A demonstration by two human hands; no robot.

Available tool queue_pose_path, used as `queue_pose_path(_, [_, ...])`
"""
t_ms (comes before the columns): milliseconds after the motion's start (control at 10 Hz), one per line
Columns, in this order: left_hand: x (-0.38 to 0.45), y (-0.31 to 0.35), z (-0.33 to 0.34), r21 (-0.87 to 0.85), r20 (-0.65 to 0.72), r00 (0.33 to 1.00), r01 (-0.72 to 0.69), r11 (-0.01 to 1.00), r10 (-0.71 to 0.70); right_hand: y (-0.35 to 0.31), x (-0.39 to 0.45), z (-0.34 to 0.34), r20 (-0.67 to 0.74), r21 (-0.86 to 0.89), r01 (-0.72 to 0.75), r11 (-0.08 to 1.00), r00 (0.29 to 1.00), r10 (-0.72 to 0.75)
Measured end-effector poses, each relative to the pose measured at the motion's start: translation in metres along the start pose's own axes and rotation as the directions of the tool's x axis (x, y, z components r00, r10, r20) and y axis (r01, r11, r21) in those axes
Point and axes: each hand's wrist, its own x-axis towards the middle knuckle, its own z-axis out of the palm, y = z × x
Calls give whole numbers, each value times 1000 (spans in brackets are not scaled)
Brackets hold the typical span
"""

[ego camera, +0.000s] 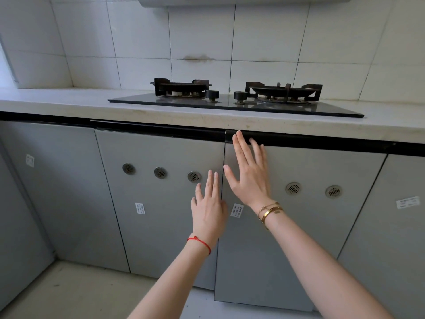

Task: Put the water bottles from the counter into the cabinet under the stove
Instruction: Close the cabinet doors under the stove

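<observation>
Two grey cabinet doors sit under the black gas stove [234,101]. My left hand [208,208] lies flat, fingers apart, on the right edge of the left door [158,203]. My right hand [249,173] is spread flat on the upper left of the right door [299,226], fingertips at the black handle strip [299,140]. The right door stands slightly proud of the left one along the seam. Neither hand holds anything. No water bottles are in view.
The pale counter [69,104] runs left and right of the stove, backed by white wall tiles. More grey doors [57,185] flank both sides. Round vent grilles [293,188] dot the two middle doors. Grey floor [69,295] lies below.
</observation>
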Motion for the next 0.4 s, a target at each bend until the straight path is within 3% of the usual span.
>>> queue_pose_path(200, [-9,-16,-27,-23,-76,997,-17,1000,15,-1,-4,-13,2,1,13,1000,1000,-13])
queue_pose_path(400, [-31,-40,-72,-23,-152,987,-65,998,61,-22,-13,-32,-68,124,30,992,997,-21])
